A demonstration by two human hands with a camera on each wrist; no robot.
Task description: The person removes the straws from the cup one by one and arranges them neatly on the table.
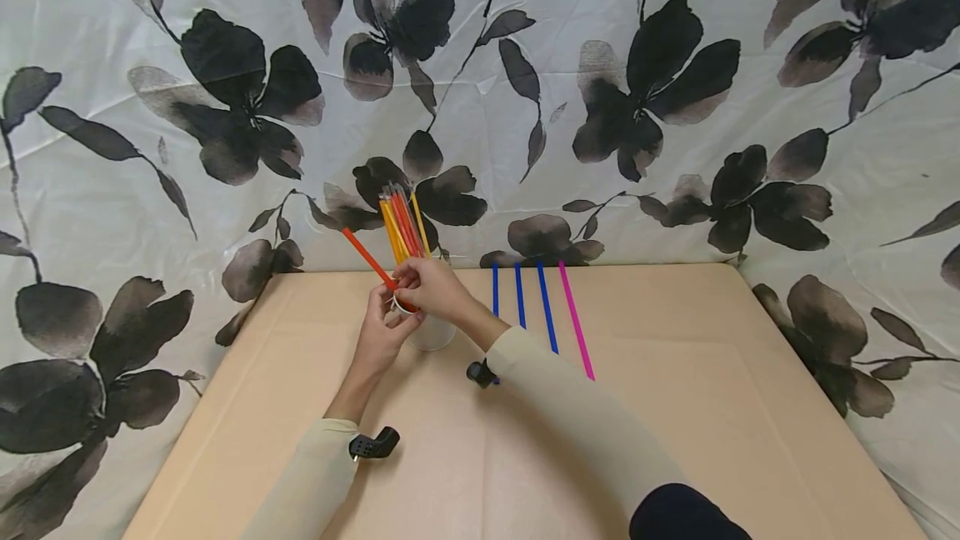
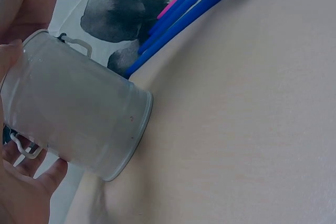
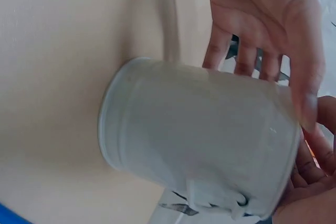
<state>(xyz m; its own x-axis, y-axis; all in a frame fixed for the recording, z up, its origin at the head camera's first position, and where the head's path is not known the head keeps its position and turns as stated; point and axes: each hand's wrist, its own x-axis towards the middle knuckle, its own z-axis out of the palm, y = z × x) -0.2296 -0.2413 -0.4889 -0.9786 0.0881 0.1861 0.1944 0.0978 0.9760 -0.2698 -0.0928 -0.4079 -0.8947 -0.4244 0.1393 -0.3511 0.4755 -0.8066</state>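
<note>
My left hand (image 1: 377, 338) grips a small whitish pail (image 2: 79, 103) from the left, fingers behind it and thumb in front near the rim. Small wire handles stick out of the pail's sides. At the rim, my right hand (image 1: 444, 292) pinches an orange-red pen-like stick (image 1: 363, 251), which leans out to the left. Its lower end is partly hidden by the fingers. A bunch of yellow, orange and red sticks (image 1: 405, 227) rises upright behind the right fingers, apparently out of the pail. In the right wrist view the right fingers (image 3: 310, 166) are at the rim.
To the right of the pail, several blue sticks (image 1: 547, 307) and one pink stick (image 1: 576, 319) lie apart on the tan tabletop (image 1: 675, 407). A flower-printed white cloth (image 1: 525, 123) hangs right behind the far table edge.
</note>
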